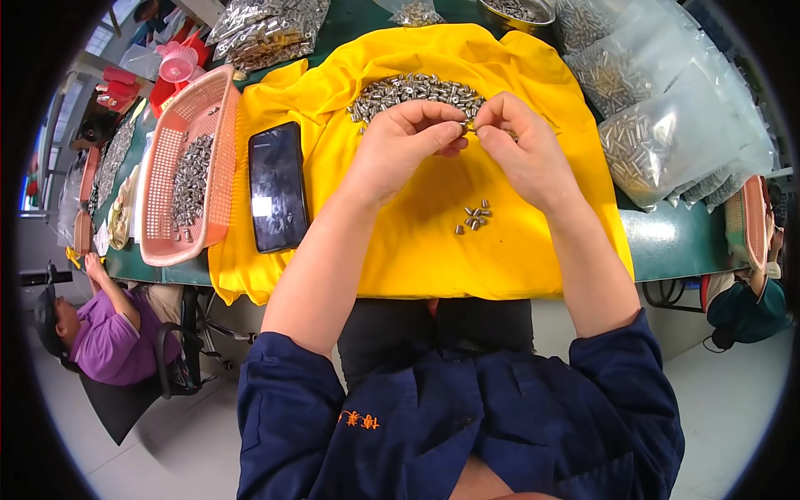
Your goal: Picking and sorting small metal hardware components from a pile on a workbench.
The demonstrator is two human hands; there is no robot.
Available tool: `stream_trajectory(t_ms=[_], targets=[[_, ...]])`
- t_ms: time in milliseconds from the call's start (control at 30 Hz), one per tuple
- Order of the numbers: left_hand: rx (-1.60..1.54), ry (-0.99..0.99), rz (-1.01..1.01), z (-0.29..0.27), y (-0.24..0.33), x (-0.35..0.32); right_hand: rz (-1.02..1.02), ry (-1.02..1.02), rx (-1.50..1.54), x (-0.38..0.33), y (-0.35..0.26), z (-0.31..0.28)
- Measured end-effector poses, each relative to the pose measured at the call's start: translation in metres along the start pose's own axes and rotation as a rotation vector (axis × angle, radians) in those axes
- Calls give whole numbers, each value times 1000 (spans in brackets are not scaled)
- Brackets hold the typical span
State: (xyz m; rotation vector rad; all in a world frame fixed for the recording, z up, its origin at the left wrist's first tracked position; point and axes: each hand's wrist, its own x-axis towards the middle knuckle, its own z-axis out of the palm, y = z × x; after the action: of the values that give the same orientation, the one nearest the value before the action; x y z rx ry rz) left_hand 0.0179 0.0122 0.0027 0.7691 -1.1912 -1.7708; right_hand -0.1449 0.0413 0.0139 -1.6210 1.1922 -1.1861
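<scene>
Both my hands meet over a yellow cloth (400,258) spread on the table. My left hand (414,140) pinches a tiny dark metal part between thumb and forefinger; its exact kind is too small to tell. Close against it, my right hand (518,146) is also closed in a pinch, and what sits between its fingertips is mostly covered. Just beyond the hands lies a heap of small silvery metal cylinders (412,87), partly hidden by them. Nearer to me, several loose metal cylinders (475,218) rest on the cloth below my right hand.
Left of the cloth's middle lies a black phone (278,187). A pink plastic basket (150,208) holds more metal parts. Bags of parts (642,142) crowd the right side, with another bag (271,33) and a metal bowl (533,21) behind. A person in purple (125,337) sits at left.
</scene>
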Motion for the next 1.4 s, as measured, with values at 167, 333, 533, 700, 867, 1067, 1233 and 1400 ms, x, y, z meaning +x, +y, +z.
stream_trajectory(t_ms=[167, 333, 533, 700, 867, 1067, 1233, 1400], targets=[[-34, -21, -22, -1, -1, -1, 57, -35, 43, -1, -6, -1], [-34, -35, -16, -2, -1, -1, 85, -45, 56, -1, -8, -3], [58, -72, 3, -1, 1, -2, -39, -30, -78, -4, -9, -2], [176, -80, 41, 3, 1, -5, -87, -38, -279, -5, -10, 0], [317, 48, 94, 13, 1, -3, -168, 134, -231, 1, 3, -7], [74, -15, 87, -1, -1, 0, -26, 25, -9, 0, -5, -5], [92, -43, 72, 1, -1, -1, 45, -24, 10, -2, -9, -4], [102, -53, 79, 3, 0, -2, -18, -9, -41, -3, -8, -4]])
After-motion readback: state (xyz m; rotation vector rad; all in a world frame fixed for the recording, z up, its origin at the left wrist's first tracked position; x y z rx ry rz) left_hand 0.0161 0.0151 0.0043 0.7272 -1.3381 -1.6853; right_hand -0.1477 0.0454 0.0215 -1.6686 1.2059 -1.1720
